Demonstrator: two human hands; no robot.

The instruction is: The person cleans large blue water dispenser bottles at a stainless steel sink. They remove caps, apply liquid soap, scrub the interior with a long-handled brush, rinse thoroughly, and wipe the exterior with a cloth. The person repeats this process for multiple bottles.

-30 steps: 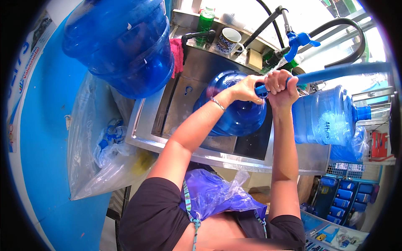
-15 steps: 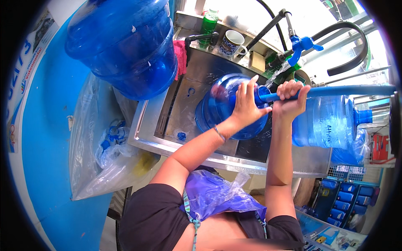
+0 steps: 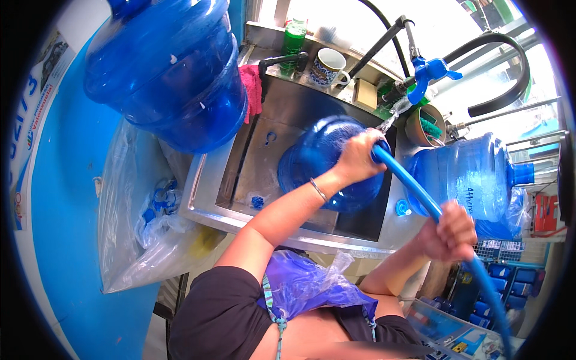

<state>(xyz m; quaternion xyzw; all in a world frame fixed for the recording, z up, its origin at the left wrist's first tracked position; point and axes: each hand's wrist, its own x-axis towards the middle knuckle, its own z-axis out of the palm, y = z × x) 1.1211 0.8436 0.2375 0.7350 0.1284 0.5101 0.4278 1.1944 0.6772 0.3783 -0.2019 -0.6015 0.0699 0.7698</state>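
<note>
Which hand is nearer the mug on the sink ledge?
Left. The left hand grips the blue hose over the jug in the sink, just below the mug. The right hand holds the hose farther down.

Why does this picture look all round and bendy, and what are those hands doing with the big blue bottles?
The picture comes from a small camera worn on a person's head, looking down. Its lens sees very wide, so straight edges curve.

The two arms from the bottom are that person's own. The left hand grips a blue hose near its end, on top of a big blue water bottle sitting in a metal sink. The right hand holds the same hose lower down.

Another blue bottle lies on its side to the right, and a third stands at upper left. A mug sits behind the sink.
</note>
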